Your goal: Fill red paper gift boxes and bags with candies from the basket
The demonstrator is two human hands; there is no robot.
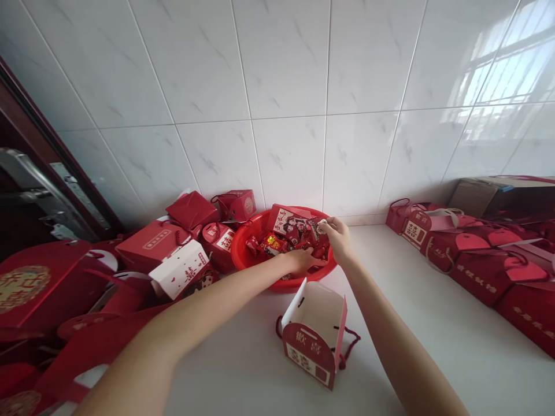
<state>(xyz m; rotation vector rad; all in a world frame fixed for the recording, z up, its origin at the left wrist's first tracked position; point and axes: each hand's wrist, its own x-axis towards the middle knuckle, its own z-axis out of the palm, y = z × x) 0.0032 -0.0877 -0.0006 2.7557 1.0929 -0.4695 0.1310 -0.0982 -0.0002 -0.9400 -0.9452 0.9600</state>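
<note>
The grip of the right hand (339,241) is together: thumb and fingertips pinch the right end of a printed packet (286,221), a flat red sachet with white lettering and cartoon figures, held at a tilt over the far side of the red basin (241,254). The left hand (300,261) lies inside the basin, just left of the right hand, palm down on the wrapped sweets (272,242). Its fingers curl out of view, so we cannot tell whether its grip is together on anything. We judge the pinch to be shallow, taken on one end of glossy film, so the packet could slip and drop back among the sweets or past the basin rim onto the table (433,335). We also judge that the left forearm, which crosses the near rim, could tip the light basin if it bears down. The basin is round, shallow and of smooth red plastic, and the sweets are crinkled film and foil, red with some gold. In front of the basin stands an open box (314,341) of folded card, red outside, white inside, flap raised, with a red cord handle; being light, it could be knocked over by either wrist. Left of the basin lies a heap of red card boxes (151,245). Well to its right are rows of flat red boxes (477,260). Behind it rises a glossy white tiled wall (281,86).
</note>
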